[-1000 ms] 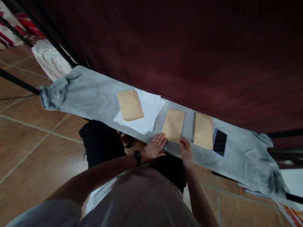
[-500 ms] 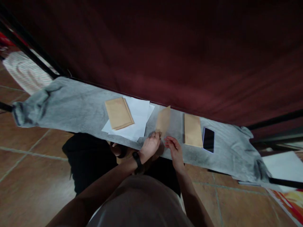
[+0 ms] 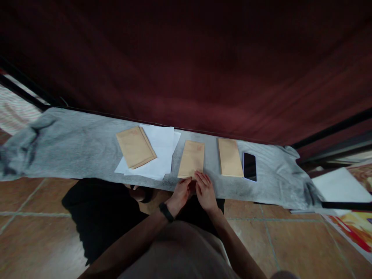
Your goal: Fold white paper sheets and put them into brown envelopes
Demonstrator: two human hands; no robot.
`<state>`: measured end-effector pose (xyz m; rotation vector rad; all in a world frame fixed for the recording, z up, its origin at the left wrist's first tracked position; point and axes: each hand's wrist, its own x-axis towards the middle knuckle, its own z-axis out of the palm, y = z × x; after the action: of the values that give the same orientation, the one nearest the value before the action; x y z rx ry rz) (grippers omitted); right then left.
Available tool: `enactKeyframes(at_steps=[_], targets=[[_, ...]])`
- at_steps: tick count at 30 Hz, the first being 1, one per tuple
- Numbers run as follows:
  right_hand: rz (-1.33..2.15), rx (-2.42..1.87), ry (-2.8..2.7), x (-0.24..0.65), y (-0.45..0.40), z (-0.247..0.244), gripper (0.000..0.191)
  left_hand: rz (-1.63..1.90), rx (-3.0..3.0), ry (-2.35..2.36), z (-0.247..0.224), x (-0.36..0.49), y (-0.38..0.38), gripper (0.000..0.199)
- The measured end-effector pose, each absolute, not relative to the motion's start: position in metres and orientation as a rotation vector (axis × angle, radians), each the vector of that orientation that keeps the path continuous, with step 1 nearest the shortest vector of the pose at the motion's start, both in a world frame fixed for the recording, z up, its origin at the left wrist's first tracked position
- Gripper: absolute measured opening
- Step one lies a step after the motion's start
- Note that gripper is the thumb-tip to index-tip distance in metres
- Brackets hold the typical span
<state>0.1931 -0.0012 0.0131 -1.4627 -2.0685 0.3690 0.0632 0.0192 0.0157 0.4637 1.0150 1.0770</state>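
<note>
A brown envelope (image 3: 192,158) lies flat on the grey cloth in front of me. My left hand (image 3: 182,192), with a black band on its wrist, pinches the envelope's near edge. My right hand (image 3: 205,190) rests its fingers on the near right corner of the same envelope. To the left, a stack of brown envelopes (image 3: 135,147) lies on white paper sheets (image 3: 163,149). Another brown envelope pile (image 3: 230,157) is to the right, beside a phone (image 3: 249,166) with a dark screen.
The grey cloth (image 3: 78,147) covers a long narrow surface. Behind it hangs a dark red curtain (image 3: 186,77). Black bars (image 3: 334,126) stand at both sides. White paper (image 3: 343,186) and a colourful printed sheet (image 3: 354,232) are at the lower right.
The envelope between my hands was raised and blurred and now lies flat. My right hand has come left onto its near edge. The view has shifted somewhat.
</note>
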Motion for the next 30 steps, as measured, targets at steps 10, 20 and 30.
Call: enactKeyframes(at_steps=[10, 20, 30], targets=[[0.233, -1.578, -2.272, 0.195, -0.020, -0.009, 0.052, 0.787, 1.977, 1.433, 0.018, 0.033, 0.009, 0.042], [0.129, -1.615, -2.229, 0.196, -0.025, -0.015, 0.059, 0.590, 2.373, 1.711, -0.014, 0.020, 0.008, 0.051], [0.204, -1.756, -2.092, 0.177, -0.011, -0.003, 0.054, 0.990, 1.482, 1.631, -0.004, 0.023, 0.056, 0.061]])
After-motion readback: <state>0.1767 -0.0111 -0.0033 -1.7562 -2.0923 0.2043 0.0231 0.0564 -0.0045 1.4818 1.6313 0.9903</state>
